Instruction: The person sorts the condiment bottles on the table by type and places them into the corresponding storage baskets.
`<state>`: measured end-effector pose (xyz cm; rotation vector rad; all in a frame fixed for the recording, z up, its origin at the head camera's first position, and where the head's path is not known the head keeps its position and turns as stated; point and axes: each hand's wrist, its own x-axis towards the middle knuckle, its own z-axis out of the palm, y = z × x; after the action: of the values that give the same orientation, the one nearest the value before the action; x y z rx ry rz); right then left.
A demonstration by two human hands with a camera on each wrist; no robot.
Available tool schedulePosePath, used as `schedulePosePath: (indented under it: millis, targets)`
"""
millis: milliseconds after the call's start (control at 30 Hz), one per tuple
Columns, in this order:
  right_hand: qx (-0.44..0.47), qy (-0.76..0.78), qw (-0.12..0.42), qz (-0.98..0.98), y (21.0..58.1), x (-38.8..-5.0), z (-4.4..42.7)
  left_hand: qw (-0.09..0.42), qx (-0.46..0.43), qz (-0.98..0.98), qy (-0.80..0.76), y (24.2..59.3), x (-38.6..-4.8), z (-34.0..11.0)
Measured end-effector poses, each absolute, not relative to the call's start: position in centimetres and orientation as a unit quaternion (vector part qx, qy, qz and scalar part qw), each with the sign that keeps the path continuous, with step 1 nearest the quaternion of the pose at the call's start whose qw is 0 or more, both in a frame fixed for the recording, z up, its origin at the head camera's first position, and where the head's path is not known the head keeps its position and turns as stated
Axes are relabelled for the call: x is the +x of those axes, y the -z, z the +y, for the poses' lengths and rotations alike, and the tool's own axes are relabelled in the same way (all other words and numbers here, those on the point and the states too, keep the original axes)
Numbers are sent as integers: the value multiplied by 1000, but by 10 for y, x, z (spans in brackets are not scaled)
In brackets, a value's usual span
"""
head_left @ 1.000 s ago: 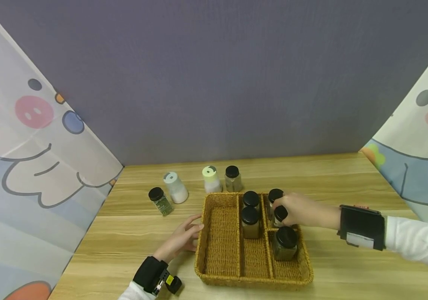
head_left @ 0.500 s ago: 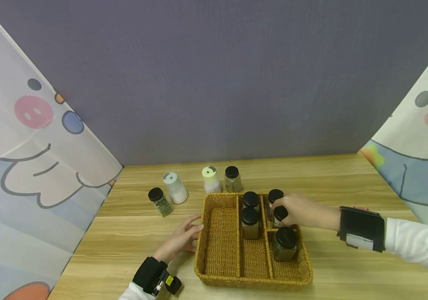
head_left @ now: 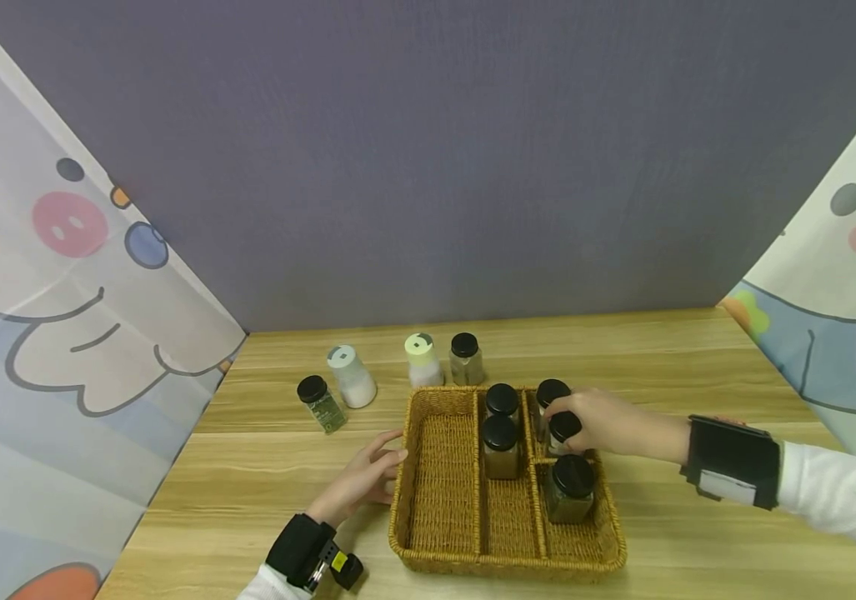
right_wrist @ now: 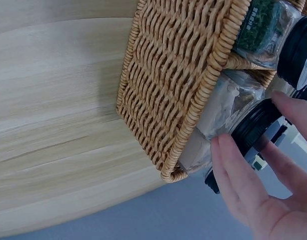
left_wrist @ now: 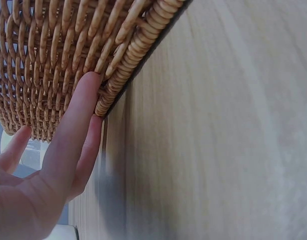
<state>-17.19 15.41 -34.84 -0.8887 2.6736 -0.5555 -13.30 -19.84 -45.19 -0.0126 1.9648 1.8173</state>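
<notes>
- Woven basket: set on the wood-grain counter, split by woven dividers into a left section, a middle section and a right section, the last cut by a short cross-divider into rear and front cells.
- Right hand: grasping, fingertips and thumb pinched round the black lid of the gripped jar; probably taken from above because the cell walls and neighbouring jars leave little room for fingers lower down.
- Gripped jar: clear-walled, located in the rear right cell, just in front of the rear right jar.
- Front right jar: black lid, green contents, across the cross-divider; the cell walls presumably keep it from sliding.
- Rear middle jar and front middle jar: black lids, one close behind the other in the middle section, likely grouped to save space.
- Left hand: released, fingers extended and touching the basket's left outer wall, apparently to steady it against the right hand's work.
- On the counter, outside the basket: green-filled jar, white-topped shaker, yellow-topped shaker, black-lidded jar, the last two just behind the rear rim.
</notes>
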Motion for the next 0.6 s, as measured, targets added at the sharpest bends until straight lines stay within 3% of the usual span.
schedulePosePath:
  millis: [233,600]
  targets:
    - [-301,215,145,918,345,-170,155,233,-4,711,-663,451,-133,-198]
    - [-320,203,112,919,337,-172,156,234,2,712,-662,451,-132,-198]
